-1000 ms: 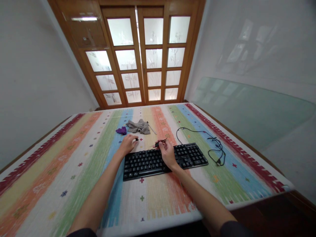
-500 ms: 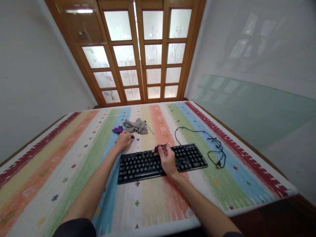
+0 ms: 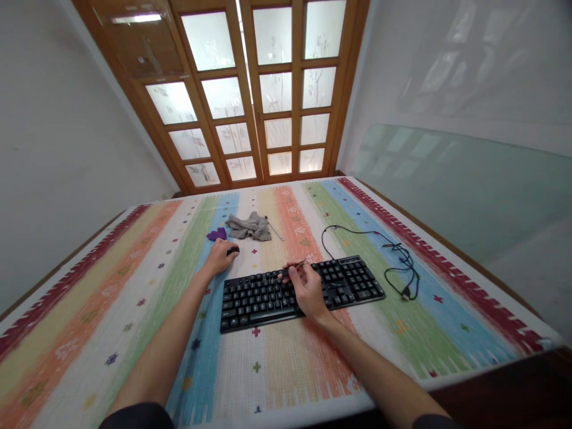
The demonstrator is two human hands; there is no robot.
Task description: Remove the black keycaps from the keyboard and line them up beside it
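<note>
A black keyboard (image 3: 353,280) lies across the striped tablecloth (image 3: 111,298). My right hand (image 3: 306,289) rests on its middle, pinching a thin dark tool (image 3: 292,267) whose tip points left over the top key rows. My left hand (image 3: 218,256) lies on the cloth beyond the keyboard's left end. Its fingers are closed around a small black object (image 3: 232,251), perhaps a keycap, held down at the cloth.
The keyboard's black cable (image 3: 397,256) loops on the cloth at the right, ending in a USB plug. A crumpled grey rag (image 3: 250,226), a purple cloth (image 3: 217,234) and a thin stick lie further back. Wooden glazed doors stand behind the table; its right edge is near.
My left hand has moved away from the keyboard toward the purple cloth and lowered the small black object to the table. My right hand brought the tool down over the keys.
</note>
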